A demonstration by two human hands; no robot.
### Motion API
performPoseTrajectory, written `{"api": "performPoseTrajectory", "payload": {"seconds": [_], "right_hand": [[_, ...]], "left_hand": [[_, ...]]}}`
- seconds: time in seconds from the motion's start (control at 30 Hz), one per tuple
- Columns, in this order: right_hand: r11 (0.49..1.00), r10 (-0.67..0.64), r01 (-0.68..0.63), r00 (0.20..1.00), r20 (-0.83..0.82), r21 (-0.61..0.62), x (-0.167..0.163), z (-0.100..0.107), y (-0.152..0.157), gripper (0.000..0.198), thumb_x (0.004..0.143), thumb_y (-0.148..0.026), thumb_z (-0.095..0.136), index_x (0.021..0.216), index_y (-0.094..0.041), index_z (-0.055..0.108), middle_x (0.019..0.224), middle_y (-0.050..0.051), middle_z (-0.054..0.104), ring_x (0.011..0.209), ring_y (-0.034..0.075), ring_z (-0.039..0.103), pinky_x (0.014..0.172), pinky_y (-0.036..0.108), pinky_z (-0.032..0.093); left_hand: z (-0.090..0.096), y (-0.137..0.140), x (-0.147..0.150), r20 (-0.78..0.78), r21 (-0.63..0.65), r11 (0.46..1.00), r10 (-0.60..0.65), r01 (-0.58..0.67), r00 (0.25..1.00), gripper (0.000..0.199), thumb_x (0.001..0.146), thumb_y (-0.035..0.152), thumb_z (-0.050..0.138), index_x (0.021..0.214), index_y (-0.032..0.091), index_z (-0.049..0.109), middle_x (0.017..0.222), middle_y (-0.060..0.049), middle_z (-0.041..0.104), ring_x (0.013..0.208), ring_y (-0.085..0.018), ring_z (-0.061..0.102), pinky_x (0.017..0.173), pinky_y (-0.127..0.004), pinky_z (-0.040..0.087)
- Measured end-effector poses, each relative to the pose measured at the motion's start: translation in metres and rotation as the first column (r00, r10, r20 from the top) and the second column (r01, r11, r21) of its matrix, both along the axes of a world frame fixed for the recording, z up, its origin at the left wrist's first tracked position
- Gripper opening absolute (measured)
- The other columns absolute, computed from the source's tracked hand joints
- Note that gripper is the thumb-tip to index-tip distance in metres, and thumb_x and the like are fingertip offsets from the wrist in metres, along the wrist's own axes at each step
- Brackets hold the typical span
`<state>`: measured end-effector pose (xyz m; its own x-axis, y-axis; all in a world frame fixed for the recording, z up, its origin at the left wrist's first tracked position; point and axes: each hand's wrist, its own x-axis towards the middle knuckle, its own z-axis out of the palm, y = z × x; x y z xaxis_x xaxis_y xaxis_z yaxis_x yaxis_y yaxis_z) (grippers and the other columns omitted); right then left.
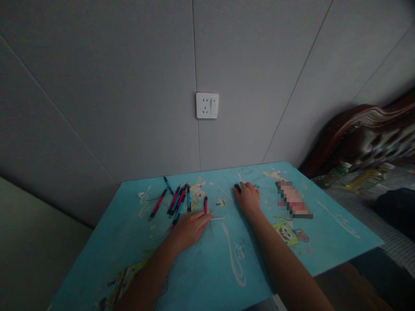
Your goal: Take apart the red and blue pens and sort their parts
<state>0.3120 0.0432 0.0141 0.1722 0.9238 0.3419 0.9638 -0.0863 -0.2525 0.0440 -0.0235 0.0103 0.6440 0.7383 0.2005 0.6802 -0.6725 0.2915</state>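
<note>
My left hand (pixel 193 226) rests low over the table, fingers closed at one end of a thin white pen refill (pixel 219 218) that points right. Just beyond those fingertips lies a short red pen barrel with a dark end (pixel 205 204). My right hand (pixel 249 198) is curled on the table around small black pen parts (pixel 237 188); its fingers partly hide them. Another thin white refill (pixel 226 194) lies between the hands. Left of centre is a loose pile of red, blue and black pens (pixel 179 199), with a red pen (pixel 158 204) beside it.
The light blue table (pixel 201 276) has cartoon prints and stands against a grey wall with a white socket (pixel 207 105). A blurred-out flat object (pixel 294 199) lies at right. Beyond the table's right edge are bottles (pixel 365 178) and a dark carved headboard (pixel 350 121).
</note>
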Motion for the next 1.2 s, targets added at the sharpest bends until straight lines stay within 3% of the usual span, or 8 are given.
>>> {"api": "performPoseTrajectory", "payload": {"seconds": [0.1,0.27,0.5,0.77,1.0,1.13,1.2], "right_hand": [[0.99,0.138,-0.137,0.99,-0.014,0.017,-0.005,0.001,-0.012,0.03,0.095,-0.042,0.052,0.109,-0.021,0.068,0.105,0.012,0.066,0.098,0.024,0.061,0.088,0.034,0.038],[0.925,0.364,-0.366,0.931,-0.034,-0.107,-0.02,-0.007,-0.024,0.025,0.092,-0.043,0.057,0.094,-0.021,0.07,0.093,0.007,0.069,0.093,0.021,0.061,0.082,0.03,0.038],[0.921,0.369,-0.369,0.929,-0.021,-0.128,-0.031,-0.009,-0.013,0.024,0.097,-0.034,0.051,0.096,-0.02,0.071,0.095,0.007,0.068,0.094,0.019,0.06,0.085,0.027,0.037],[0.848,0.517,-0.517,0.855,-0.04,-0.115,-0.042,-0.006,-0.019,0.026,0.095,-0.042,0.054,0.103,-0.023,0.07,0.1,0.007,0.066,0.096,0.02,0.06,0.087,0.028,0.039],[0.867,0.489,-0.489,0.872,-0.03,-0.094,-0.045,-0.008,-0.02,0.027,0.094,-0.041,0.056,0.083,-0.019,0.069,0.085,0.006,0.066,0.086,0.018,0.06,0.082,0.027,0.04],[0.886,0.462,-0.463,0.884,-0.069,-0.001,-0.036,-0.002,-0.018,0.036,0.096,-0.044,0.051,0.082,-0.017,0.069,0.083,0.008,0.066,0.081,0.019,0.06,0.081,0.029,0.042],[0.868,0.496,-0.488,0.853,-0.163,0.09,-0.031,0.005,-0.019,0.037,0.099,-0.043,0.045,0.089,-0.016,0.07,0.086,0.01,0.067,0.082,0.019,0.061,0.081,0.03,0.044]], "left_hand": [[0.0,0.0,0.0,0.01,0.004,1.0,0.002,-0.002,1.0,0.033,0.1,0.021,0.04,0.126,0.026,0.059,0.11,-0.005,0.066,0.099,-0.017,0.065,0.088,-0.029,0.052],[0.003,-0.001,0.001,0.019,0.006,0.999,0.033,-0.033,0.999,0.032,0.099,0.022,0.04,0.125,0.027,0.059,0.105,-0.004,0.065,0.094,-0.017,0.066,0.083,-0.028,0.052],[0.002,-0.001,0.002,0.018,0.034,0.999,0.04,-0.04,0.999,0.032,0.097,0.02,0.044,0.123,0.028,0.061,0.105,-0.004,0.066,0.092,-0.017,0.066,0.082,-0.028,0.051],[0.0,0.0,0.002,0.04,0.023,0.999,0.022,-0.023,0.999,0.03,0.098,0.021,0.043,0.121,0.027,0.06,0.105,-0.004,0.066,0.094,-0.017,0.066,0.082,-0.028,0.05],[0.001,0.0,0.001,0.021,0.024,0.999,0.027,-0.028,0.999,0.03,0.098,0.021,0.042,0.122,0.027,0.059,0.104,-0.003,0.066,0.093,-0.017,0.065,0.082,-0.028,0.05],[0.003,-0.001,0.0,0.018,0.03,0.999,0.024,-0.025,1.0,0.031,0.099,0.021,0.041,0.123,0.028,0.059,0.105,-0.003,0.065,0.094,-0.017,0.066,0.082,-0.027,0.05],[0.004,-0.001,-0.001,0.006,0.048,0.998,0.027,-0.027,1.0,0.031,0.099,0.021,0.042,0.124,0.028,0.058,0.104,-0.003,0.065,0.093,-0.017,0.066,0.081,-0.028,0.05]]}}
